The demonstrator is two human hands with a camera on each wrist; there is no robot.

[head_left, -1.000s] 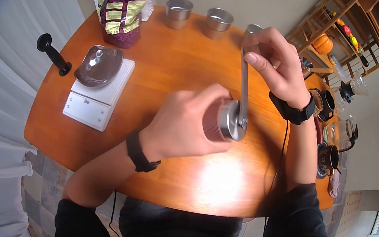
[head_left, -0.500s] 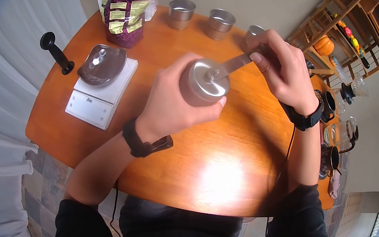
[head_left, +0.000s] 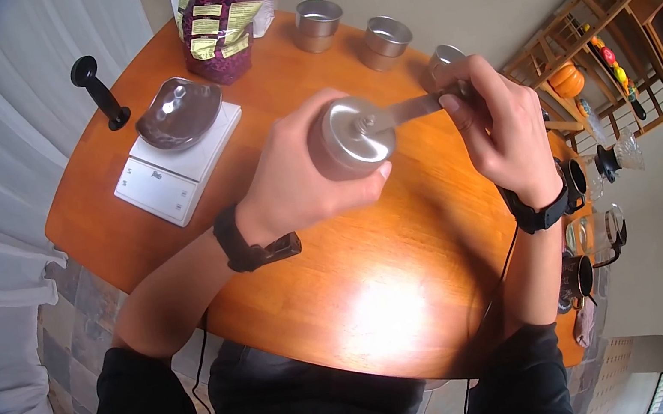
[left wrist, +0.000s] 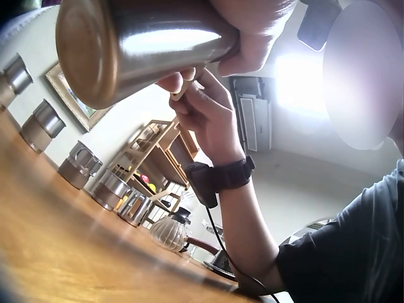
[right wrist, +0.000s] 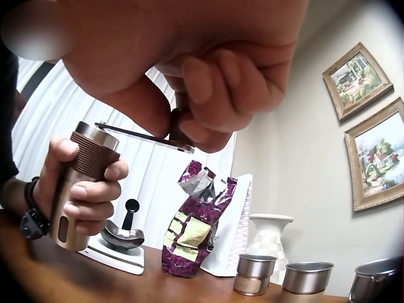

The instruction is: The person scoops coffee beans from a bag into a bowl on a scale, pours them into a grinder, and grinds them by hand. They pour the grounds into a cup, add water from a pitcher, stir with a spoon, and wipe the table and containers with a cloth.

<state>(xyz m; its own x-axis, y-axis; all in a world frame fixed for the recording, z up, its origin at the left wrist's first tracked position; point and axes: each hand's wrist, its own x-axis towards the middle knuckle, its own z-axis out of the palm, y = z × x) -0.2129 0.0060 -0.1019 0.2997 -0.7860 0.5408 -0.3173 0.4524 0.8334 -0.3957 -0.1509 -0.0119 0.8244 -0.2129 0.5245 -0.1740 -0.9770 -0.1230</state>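
My left hand [head_left: 284,180] wraps round the body of a hand coffee grinder [right wrist: 81,173], its steel lid [head_left: 357,133] facing up at the head camera. A flat metal crank arm [head_left: 407,112] runs from the lid's centre to the right. At its far end my right hand [head_left: 506,132] pinches the dark crank knob [right wrist: 180,129] between thumb and curled fingers. Seen from the left wrist, the grinder's round bottom [left wrist: 85,57] hangs above the table.
A white scale [head_left: 164,190] bears a dark dish [head_left: 178,114], with a black double-ended tool [head_left: 101,96] standing beside it. Behind are a purple bag [head_left: 216,52] and several steel cups [head_left: 387,38]. A glass dripper [head_left: 622,150] and dark mugs [head_left: 577,276] line the right side.
The grinder has swung from tilted sideways to lid-up, rising a little. Its crank arm went from pointing up the view to pointing right. Both hands keep their hold; little differs since half a second ago.
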